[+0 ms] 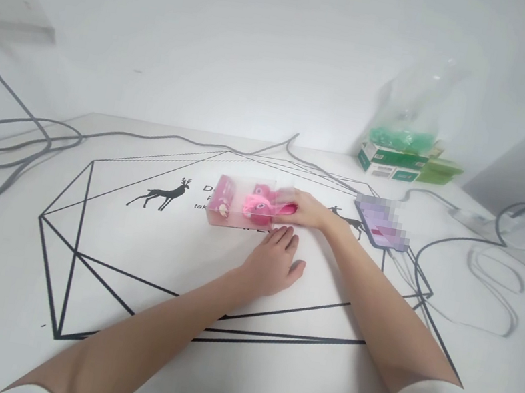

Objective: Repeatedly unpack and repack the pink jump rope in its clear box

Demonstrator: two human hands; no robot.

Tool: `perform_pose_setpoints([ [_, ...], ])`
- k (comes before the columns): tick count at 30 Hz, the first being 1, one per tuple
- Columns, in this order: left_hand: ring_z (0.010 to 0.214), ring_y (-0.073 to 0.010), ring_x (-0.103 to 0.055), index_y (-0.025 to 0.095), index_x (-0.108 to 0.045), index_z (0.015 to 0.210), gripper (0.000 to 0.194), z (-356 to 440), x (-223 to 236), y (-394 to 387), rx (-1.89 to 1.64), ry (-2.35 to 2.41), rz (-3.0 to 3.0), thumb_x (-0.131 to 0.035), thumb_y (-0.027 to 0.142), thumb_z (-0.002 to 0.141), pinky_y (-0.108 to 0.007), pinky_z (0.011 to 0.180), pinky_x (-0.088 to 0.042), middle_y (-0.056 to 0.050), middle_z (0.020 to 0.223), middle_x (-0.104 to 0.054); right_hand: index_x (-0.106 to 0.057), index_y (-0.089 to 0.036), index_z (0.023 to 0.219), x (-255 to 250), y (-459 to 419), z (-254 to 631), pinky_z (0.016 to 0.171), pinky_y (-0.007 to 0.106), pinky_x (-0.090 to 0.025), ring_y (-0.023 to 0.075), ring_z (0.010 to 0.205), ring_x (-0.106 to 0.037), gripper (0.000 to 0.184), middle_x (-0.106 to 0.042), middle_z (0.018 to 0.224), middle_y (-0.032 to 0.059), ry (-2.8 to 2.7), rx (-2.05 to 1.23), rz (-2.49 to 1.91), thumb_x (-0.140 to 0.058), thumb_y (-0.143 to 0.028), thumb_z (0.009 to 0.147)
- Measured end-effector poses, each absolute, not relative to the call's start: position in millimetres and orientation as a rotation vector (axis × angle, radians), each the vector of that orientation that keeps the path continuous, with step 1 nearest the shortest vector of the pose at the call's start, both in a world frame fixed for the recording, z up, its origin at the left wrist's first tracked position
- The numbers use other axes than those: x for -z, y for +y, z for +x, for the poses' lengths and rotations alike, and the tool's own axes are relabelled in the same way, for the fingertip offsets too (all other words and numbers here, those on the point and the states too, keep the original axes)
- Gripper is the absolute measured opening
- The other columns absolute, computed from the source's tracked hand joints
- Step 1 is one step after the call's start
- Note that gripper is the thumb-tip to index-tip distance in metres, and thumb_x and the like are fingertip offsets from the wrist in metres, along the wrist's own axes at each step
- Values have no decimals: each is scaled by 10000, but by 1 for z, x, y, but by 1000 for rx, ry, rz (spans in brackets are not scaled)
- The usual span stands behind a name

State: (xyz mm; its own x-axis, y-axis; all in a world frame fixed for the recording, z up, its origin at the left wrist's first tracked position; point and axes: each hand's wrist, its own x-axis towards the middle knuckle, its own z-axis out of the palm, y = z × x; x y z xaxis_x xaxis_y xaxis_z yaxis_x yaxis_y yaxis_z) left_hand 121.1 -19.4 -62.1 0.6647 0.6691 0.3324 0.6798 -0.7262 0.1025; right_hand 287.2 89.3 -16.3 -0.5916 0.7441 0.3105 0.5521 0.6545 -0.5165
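Hands apart: left hand (273, 266) palm down, thumb spread, gripping nothing, fingertips just in front of the clear plastic box (235, 211); right hand (310, 212) at the box's right end, fingers partly hidden, so I cannot tell whether they clamp it. Box lies on the surface (156, 252), pink fuzzy item (258, 207) inside. Judged light, thin-walled, slick, easily dented; best held gently by the edges near its pink printed end (223, 193)

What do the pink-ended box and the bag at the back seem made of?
The box: probably clear, smooth plastic, because pink contents show through; its pink end could be plastic or card. The bag: likely thin plastic film, see-through with faint highlights.
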Motion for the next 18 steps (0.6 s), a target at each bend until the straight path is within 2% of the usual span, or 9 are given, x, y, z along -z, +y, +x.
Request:
perform_pose_setpoints([
  [5,1394,-348,-425,-1,-516,1351,554,121,61,-20,531,-1161,-2833,-398,402,990,-489,1166,-319,-252,1450,-494,-735,-261,1003,13,87,290,802,316,-467,231,906,-651,347,-717,1032,27,-2368,-478,-1119,-779,-462,724],
  [10,1401,-351,-417,0,-516,1357,568,121,63,-19,519,-1179,-2831,-408,416,985,-475,1169,-321,-252,1460,-483,-699,-252,1049,9,85,300,722,307,-464,221,832,-633,456,-703,963,23,-2313,-544,-1288,-792,-510,684],
  [18,1396,-348,-429,10,-528,1351,561,120,65,-19,549,-1162,-2823,-413,417,982,-468,1168,-331,-249,1450,-495,-720,-266,1010,6,88,297,757,306,-450,225,876,-616,401,-652,964,29,-2479,-480,-1224,-760,-528,709],
])
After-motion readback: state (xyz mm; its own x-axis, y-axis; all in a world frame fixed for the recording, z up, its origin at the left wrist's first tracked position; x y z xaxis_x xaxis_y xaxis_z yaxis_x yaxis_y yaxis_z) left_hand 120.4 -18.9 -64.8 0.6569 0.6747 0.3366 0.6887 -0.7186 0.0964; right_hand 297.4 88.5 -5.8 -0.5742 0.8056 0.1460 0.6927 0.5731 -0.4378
